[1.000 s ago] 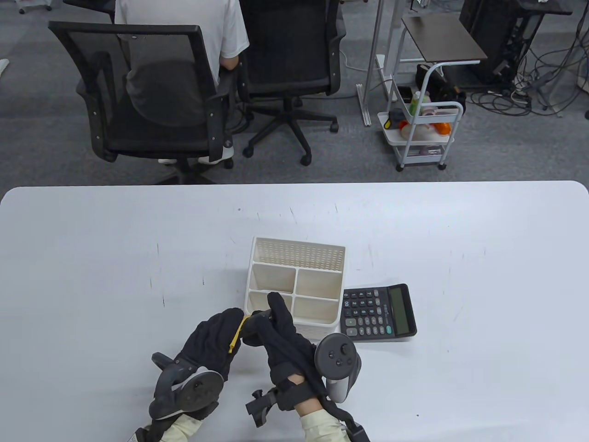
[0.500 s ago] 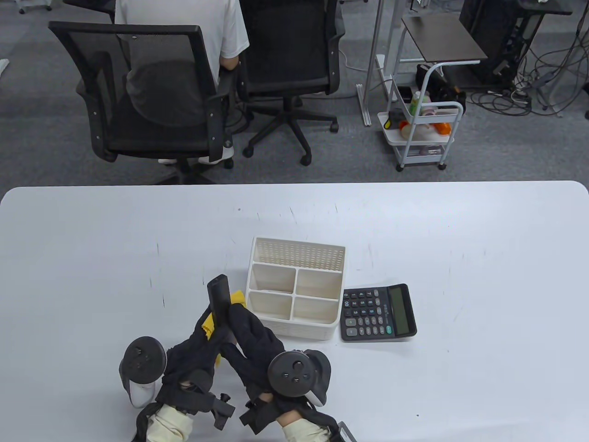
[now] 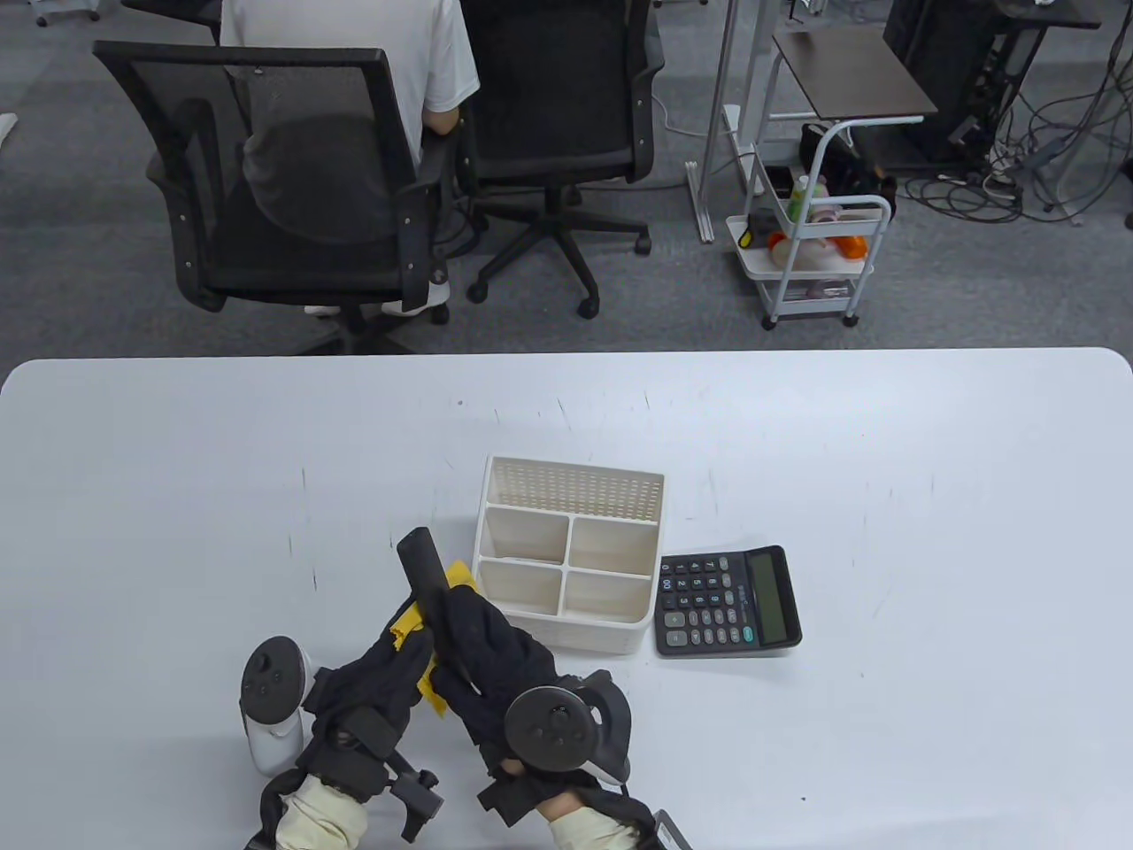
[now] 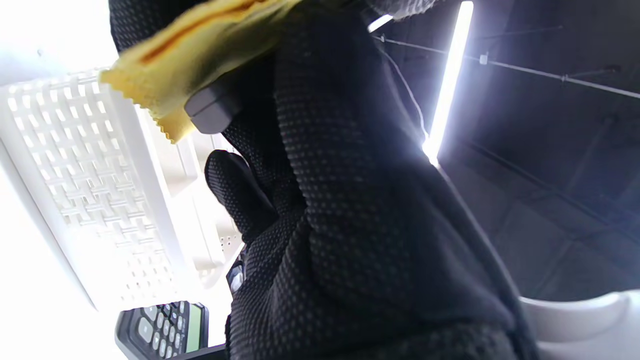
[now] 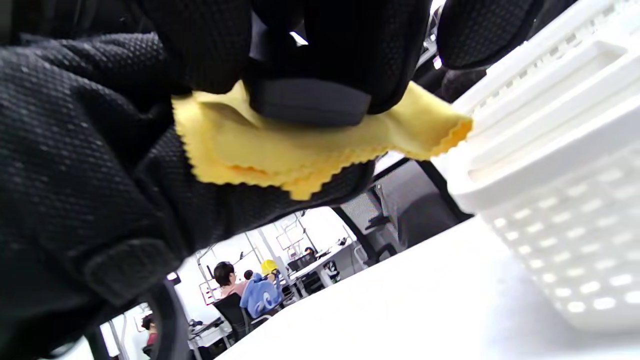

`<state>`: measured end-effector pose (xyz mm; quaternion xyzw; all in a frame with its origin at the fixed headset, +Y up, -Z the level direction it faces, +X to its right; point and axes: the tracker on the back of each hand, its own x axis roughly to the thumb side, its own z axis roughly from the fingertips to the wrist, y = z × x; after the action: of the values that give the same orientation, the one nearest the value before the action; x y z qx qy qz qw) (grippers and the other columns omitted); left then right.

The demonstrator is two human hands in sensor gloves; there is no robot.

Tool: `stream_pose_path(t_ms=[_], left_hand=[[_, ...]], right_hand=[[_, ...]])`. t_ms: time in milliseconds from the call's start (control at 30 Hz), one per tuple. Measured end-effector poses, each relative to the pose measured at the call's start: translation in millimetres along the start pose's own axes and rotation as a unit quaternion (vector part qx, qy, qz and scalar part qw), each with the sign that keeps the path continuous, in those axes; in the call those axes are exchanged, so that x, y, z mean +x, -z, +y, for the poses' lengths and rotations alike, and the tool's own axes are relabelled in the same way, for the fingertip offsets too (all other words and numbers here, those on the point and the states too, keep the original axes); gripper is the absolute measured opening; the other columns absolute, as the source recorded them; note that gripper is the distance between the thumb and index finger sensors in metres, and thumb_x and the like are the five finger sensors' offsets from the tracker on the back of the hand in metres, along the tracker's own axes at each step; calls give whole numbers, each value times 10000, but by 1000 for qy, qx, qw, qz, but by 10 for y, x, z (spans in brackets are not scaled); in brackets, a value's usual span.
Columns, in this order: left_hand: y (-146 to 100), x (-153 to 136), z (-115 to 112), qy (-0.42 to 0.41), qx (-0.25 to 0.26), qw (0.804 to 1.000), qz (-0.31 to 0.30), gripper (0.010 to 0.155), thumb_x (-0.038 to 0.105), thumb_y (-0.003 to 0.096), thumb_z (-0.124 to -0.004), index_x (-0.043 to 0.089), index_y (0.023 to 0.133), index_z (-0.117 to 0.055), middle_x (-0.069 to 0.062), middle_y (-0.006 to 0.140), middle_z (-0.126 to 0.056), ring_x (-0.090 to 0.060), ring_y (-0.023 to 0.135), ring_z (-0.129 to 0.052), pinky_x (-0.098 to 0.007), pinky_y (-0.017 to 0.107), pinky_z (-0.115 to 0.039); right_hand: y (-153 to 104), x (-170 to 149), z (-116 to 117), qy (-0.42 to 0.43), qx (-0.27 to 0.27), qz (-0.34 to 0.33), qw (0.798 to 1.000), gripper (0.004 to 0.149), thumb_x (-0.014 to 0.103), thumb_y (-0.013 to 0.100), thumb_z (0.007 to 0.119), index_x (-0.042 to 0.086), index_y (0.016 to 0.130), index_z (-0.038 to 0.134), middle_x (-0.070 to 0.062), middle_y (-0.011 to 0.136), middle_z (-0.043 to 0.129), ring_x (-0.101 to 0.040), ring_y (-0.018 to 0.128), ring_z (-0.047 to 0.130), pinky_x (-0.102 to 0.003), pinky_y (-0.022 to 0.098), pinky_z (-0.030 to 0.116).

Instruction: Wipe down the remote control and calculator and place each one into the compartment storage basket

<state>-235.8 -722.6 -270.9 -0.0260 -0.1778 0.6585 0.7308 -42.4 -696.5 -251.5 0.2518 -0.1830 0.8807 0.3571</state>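
A black remote control (image 3: 420, 560) points away from me, just left of the white compartment basket (image 3: 566, 633). My right hand (image 3: 474, 633) grips its near half from above. My left hand (image 3: 389, 664) holds a yellow cloth (image 3: 458, 575) against the remote's underside. The right wrist view shows the remote's end (image 5: 305, 102) between my fingers, with the cloth (image 5: 280, 150) folded beneath it. In the left wrist view the cloth (image 4: 200, 45) covers the remote (image 4: 212, 107). The black calculator (image 3: 728, 600) lies flat right of the basket, untouched.
The basket's four front compartments and long rear slot hold nothing. A person sits in an office chair (image 3: 292, 177) beyond the table's far edge, next to a second chair (image 3: 553, 115). A white trolley (image 3: 810, 257) stands on the floor at right.
Both hands have drawn back left from the basket's front corner and rolled over. The remote, hidden a second ago, now sticks out past my fingers. The cloth has slid along under it.
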Motion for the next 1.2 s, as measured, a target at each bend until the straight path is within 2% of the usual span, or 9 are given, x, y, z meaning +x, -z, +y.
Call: stream_pose_path(t_ms=[67,200,367,433,533,833,933,1033,1200], left_hand=[[0,24,-12,11,-3,1000,-5,581,350,586,-580,92,1092,-453,-242,1079,-582,-481,966,-695,-541,655,-767],[0,38,-23,7,-7,1000,-10,575,350,586,-580,104,1093,-469,-242,1073,-595,-468,963,-713,-536,656,-768],[-4,64,-43,6,-21,1000,-16,568,354,587,-578,114,1093,-486,-236,1074,-604,-462,964,-719,-540,656,-764],[-7,62,-38,6,-15,1000,-18,565,355,588,-575,116,1093,-492,-234,1069,-622,-464,952,-739,-534,654,-772],[-7,96,0,-37,-11,999,-29,560,356,592,-567,119,1095,-497,-224,1073,-641,-453,959,-756,-533,661,-767],[-76,127,206,-92,58,992,-56,554,369,600,-541,146,1102,-476,-211,1071,-677,-427,961,-787,-513,664,-784],[-94,94,233,-94,77,991,-49,562,386,604,-523,169,1113,-429,-231,1082,-640,-450,970,-752,-525,672,-768],[-99,88,226,-104,65,991,-55,565,389,606,-515,158,1114,-419,-236,1077,-644,-453,959,-772,-524,663,-783],[-103,119,262,-104,82,989,-69,565,384,608,-510,153,1116,-416,-236,1090,-624,-464,970,-759,-531,674,-770]], right_hand=[[-1,7,5,-17,-13,6,1000,727,238,533,795,-1,1104,414,-238,1053,633,-397,818,817,-632,578,655],[6,5,-10,-31,-19,-8,999,780,252,531,798,43,1117,328,-240,1042,609,-399,816,798,-640,577,648],[8,-38,-28,8,-38,-11,999,775,263,542,777,117,1122,285,-232,1028,587,-446,842,788,-673,574,649],[13,-42,-54,-4,-41,-16,999,783,271,536,790,107,1121,296,-232,1016,604,-429,812,818,-650,562,678],[9,-48,-98,-45,-56,-34,997,751,270,538,785,86,1119,347,-261,1014,631,-412,777,845,-645,554,682],[-39,7,-25,-104,-26,-66,992,732,264,544,780,74,1120,369,-285,999,648,-418,757,844,-672,553,662],[-67,43,14,-119,-15,-100,988,745,266,541,781,68,1120,355,-277,1000,614,-465,826,794,-726,552,641],[-54,67,79,-132,14,-99,986,744,278,548,769,112,1123,328,-280,1000,612,-407,774,860,-661,553,693],[-42,63,73,-133,13,-84,987,722,272,557,756,145,1122,325,-279,1022,638,-421,773,858,-616,545,712]])
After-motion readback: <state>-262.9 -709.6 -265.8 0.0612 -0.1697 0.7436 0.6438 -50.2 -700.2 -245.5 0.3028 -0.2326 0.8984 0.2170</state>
